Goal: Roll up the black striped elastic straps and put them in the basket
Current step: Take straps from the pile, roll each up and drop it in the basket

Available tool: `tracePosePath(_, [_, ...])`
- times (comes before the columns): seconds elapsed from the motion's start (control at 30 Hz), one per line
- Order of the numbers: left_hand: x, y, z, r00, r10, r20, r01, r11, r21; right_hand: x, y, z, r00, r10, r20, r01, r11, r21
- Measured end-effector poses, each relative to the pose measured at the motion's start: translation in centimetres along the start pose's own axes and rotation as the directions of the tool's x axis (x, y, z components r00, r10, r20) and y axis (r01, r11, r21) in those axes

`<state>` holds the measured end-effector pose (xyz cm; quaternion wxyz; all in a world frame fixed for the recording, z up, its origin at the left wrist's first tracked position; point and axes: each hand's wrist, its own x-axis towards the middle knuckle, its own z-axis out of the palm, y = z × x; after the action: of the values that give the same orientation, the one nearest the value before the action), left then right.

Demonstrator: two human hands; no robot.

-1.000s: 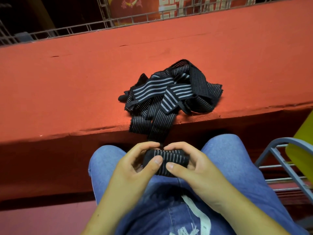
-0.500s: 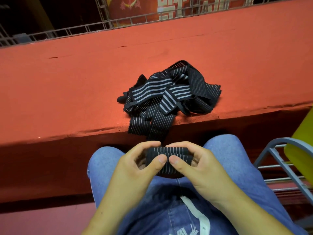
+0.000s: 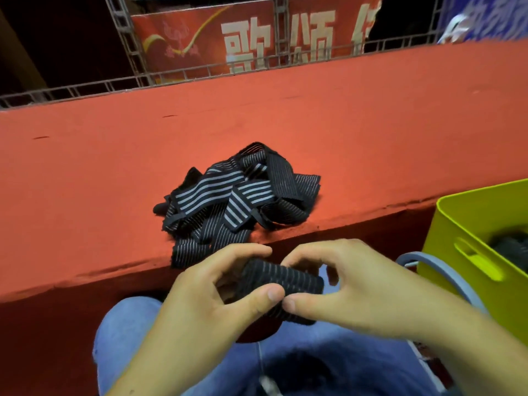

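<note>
A rolled black striped strap [image 3: 281, 282] sits between both hands above my lap. My left hand [image 3: 211, 298] grips its left side with thumb and curled fingers. My right hand [image 3: 351, 292] pinches its right side, thumb underneath and fingers over the top. A tangled pile of black striped straps [image 3: 237, 201] lies on the red ledge [image 3: 85, 181], one end hanging over the front edge. The lime-green basket [image 3: 468, 252] stands at the right, with a dark rolled strap [image 3: 511, 247] inside.
The basket rests on a grey metal chair frame [image 3: 437, 267] at my right. A metal truss rail [image 3: 200, 72] and a red banner [image 3: 251, 41] run behind the ledge. My knees in blue jeans [image 3: 285, 364] are below the hands.
The view has tilted up and to the right, bringing the green basket into sight. The roll in my hands has come up nearer the ledge edge and no strap tail shows leading from it.
</note>
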<state>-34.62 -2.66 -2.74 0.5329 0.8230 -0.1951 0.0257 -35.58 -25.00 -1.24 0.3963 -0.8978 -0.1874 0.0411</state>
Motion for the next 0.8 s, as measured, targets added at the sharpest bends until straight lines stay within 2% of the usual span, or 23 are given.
tracePosePath(0.1, [0.1, 1.0, 1.2, 0.999, 0.024, 0.039, -0.021, 0.998, -0.066, -1.5, 0.4, -1.6, 0.999, 0.005, -0.036, -0.004, 1.000, 0.024])
tracePosePath(0.23, [1.2, 2.1, 3.4, 0.994, 0.075, 0.080, -0.069, 0.995, -0.072, -3.3, 2.2, -4.1, 0.998, 0.036, -0.059, -0.033, 0.998, 0.049])
tracePosePath(0.43, [4.4, 5.5, 7.9, 0.969, 0.173, 0.174, -0.172, 0.985, -0.019, -6.2, 5.3, -8.1, 0.991, 0.074, -0.110, -0.058, 0.988, 0.141])
tracePosePath(0.8, [10.7, 10.2, 16.6, 0.917, 0.262, 0.302, -0.297, 0.952, 0.076, -10.5, 11.4, -15.3, 0.968, 0.147, -0.201, -0.115, 0.980, 0.162])
